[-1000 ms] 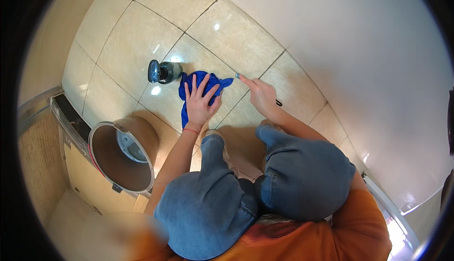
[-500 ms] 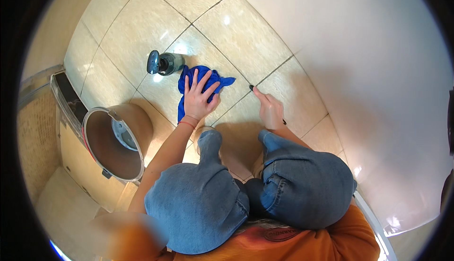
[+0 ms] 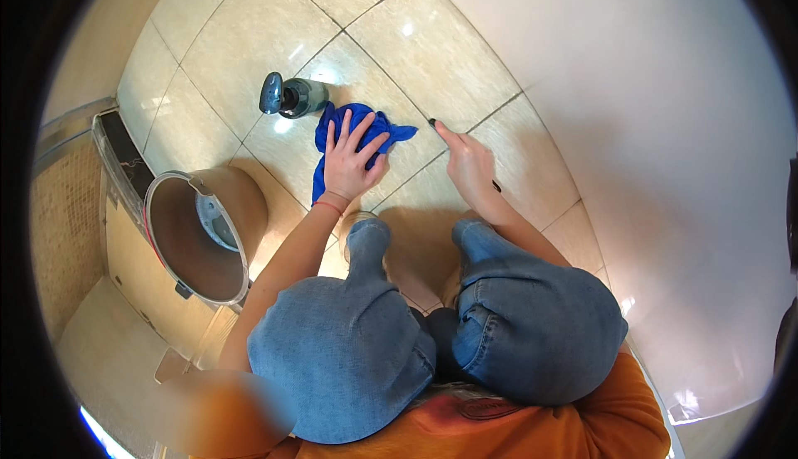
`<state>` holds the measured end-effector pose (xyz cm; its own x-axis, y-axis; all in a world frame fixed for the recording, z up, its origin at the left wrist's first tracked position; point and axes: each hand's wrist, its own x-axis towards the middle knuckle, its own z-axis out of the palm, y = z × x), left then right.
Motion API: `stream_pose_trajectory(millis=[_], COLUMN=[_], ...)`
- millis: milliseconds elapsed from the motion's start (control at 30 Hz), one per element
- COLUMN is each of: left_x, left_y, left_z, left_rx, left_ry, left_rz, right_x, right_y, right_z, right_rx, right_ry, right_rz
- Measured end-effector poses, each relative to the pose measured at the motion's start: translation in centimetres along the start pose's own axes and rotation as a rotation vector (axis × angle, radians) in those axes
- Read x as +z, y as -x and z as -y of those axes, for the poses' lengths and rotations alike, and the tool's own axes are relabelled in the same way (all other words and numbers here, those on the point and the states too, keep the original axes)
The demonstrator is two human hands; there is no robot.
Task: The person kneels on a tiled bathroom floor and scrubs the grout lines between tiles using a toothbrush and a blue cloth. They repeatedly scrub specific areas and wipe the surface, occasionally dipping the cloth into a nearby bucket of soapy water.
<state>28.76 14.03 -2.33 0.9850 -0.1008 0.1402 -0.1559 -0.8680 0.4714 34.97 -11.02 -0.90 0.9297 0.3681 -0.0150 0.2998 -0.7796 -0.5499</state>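
Note:
My left hand [image 3: 352, 160] lies flat with its fingers spread on a crumpled blue cloth [image 3: 359, 118] on the tiled floor. Just beyond the cloth, a spray bottle [image 3: 304, 98] with a dark head stands on the tiles. My right hand [image 3: 471, 168] is closed around a slim tool with a black tip [image 3: 432, 122] and a black end showing behind the wrist. Most of this tool is hidden in the hand, so its kind is unclear. Its tip meets a dark grout line, with the index finger stretched along it.
At the left stands a tall round bucket [image 3: 258, 201] with a pale blue object [image 3: 216, 222] inside. A smooth white surface [image 3: 665, 168] rises along the right side. My bent knees [image 3: 349, 351] are close behind my hands. Beige tiles [image 3: 249, 31] stretch ahead.
My right hand has moved forward and slightly left, taking the tool's tip farther along the grout line. My left hand stays spread on the cloth.

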Motion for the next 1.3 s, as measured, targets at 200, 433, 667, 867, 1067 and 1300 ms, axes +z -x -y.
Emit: stream_pose_trajectory(millis=[200,433,667,867,1067,1300], left_x=[-0.1,-0.1,-0.2,-0.2,0.0,0.0], left_y=[0.2,0.2,0.2,0.2,0.1,0.1], left_z=[-0.1,0.0,-0.3,-0.1,-0.1,-0.1], left_rx=[0.011,0.009,0.000,0.012,0.010,0.005], left_ry=[-0.007,-0.010,-0.012,-0.015,-0.011,-0.032], left_rz=[-0.009,0.004,-0.001,-0.008,-0.012,-0.023], right_x=[0.1,0.0,-0.4,0.4,0.0,0.7], right_y=[4.1,2.5,1.5,4.9,3.4,2.0], right_z=[-1.6,-1.1,-0.4,-2.3,-1.5,-0.9], right_rx=[0.029,-0.025,0.001,-0.001,-0.015,-0.061], right_ry=[0.075,0.084,0.084,0.140,0.127,0.127], right_rz=[-0.044,-0.029,0.015,-0.062,-0.055,-0.080])
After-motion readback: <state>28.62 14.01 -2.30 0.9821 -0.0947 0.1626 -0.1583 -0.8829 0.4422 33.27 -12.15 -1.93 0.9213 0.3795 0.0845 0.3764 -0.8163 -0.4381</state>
